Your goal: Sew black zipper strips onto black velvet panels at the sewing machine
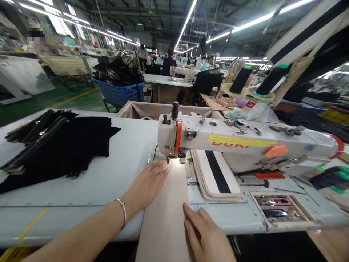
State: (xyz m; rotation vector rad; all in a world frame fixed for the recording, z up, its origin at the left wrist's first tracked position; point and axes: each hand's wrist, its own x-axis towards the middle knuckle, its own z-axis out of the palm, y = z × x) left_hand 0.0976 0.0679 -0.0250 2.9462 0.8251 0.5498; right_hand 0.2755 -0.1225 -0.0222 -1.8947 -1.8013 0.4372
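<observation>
A long beige panel (166, 225) of leather-like material runs from the front edge of the table up under the presser foot of a white sewing machine (223, 134). My left hand (151, 182) lies flat on the panel's left side, fingers stretched out and together, tips close to the needle area. Near the front, my right hand (204, 233) has its thumb and bent fingers at the panel's right edge, seeming to pinch it. A stack of beige-edged white pieces with a black stripe (218, 171) lies under the machine arm.
Black fabric pieces with zippers (76, 142) are piled at left. A small tool tray (283, 211) is set into the table at right. Thread cones (241, 79) stand behind the machine. Beyond are a beige fabric-lined bin (131, 109) and a blue basket (120, 91).
</observation>
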